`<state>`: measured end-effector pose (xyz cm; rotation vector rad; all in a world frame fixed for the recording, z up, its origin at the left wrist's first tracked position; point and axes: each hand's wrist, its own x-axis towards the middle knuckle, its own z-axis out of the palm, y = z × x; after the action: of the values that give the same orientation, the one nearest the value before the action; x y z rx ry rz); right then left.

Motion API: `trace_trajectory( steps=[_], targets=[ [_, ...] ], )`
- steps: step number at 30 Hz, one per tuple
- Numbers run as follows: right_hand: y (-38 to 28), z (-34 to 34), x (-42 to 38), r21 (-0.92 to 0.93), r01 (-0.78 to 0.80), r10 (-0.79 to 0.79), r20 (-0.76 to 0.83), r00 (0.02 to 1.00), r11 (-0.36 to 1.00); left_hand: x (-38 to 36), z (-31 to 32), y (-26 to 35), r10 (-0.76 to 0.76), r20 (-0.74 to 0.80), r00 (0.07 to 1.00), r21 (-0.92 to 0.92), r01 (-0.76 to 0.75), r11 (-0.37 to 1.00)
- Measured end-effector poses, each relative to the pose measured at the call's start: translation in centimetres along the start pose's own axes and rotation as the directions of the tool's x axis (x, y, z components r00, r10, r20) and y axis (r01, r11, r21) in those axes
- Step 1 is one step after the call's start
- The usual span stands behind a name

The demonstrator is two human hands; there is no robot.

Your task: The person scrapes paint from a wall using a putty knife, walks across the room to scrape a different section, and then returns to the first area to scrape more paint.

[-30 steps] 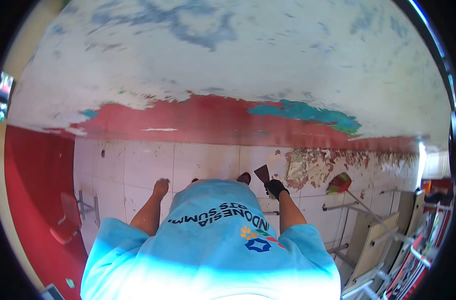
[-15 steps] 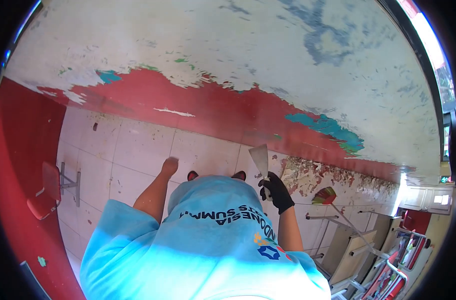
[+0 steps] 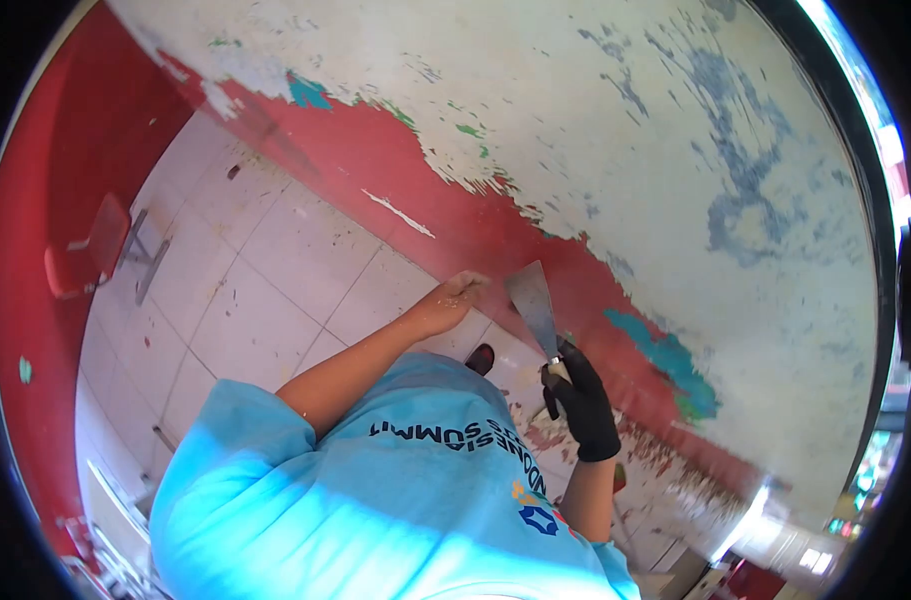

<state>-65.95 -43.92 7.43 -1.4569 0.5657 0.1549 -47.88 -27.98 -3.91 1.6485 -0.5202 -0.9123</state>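
My right hand (image 3: 583, 395), in a black glove, grips the pale handle of a paint scraper (image 3: 532, 305). Its broad metal blade points up and away from me, in front of the red lower part of the wall. My bare left hand (image 3: 453, 303) is out in front of me, a little to the left of the blade, with dust on its fingers. They are loosely extended, and nothing shows in them. Ahead stands the wall (image 3: 595, 120), scraped to white and grey above, with ragged red paint (image 3: 455, 215) and blue-green patches (image 3: 665, 360) below.
Paint flakes litter the tiled floor (image 3: 275, 270), thickest along the wall's foot at the right. A red chair (image 3: 90, 255) stands at the left by a red wall (image 3: 35, 160). My shoe (image 3: 480, 358) shows below my hands. A dark frame edge (image 3: 880, 300) borders the wall at right.
My left hand has risen from my side to in front of me, near the scraper. My right hand has moved slightly right with the scraper still held. The view has turned and the wall appears tilted.
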Motion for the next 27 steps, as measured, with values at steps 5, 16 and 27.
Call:
trace_trajectory(
  steps=[5, 16, 27],
  targets=[
    [-2.1, -1.1, 2.6, -0.038, 0.123, -0.119, 0.1, 0.988, 0.992, 0.2, 3.5, 7.2, -0.149, -0.011, 0.989, -0.678, 0.103, 0.728],
    [-6.3, 0.8, 7.5, -0.157, 0.332, -0.316, 0.121, 0.941, 0.93, 4.9, 3.7, 11.7, -0.012, -0.182, 0.983, -0.974, -0.178, 0.142],
    [-6.5, 5.0, 9.4, -0.5, 0.281, -0.389, -0.123, 0.913, 0.819, 6.1, -0.3, 11.4, 0.056, -0.031, 0.998, -0.993, -0.025, -0.117]
  ],
)
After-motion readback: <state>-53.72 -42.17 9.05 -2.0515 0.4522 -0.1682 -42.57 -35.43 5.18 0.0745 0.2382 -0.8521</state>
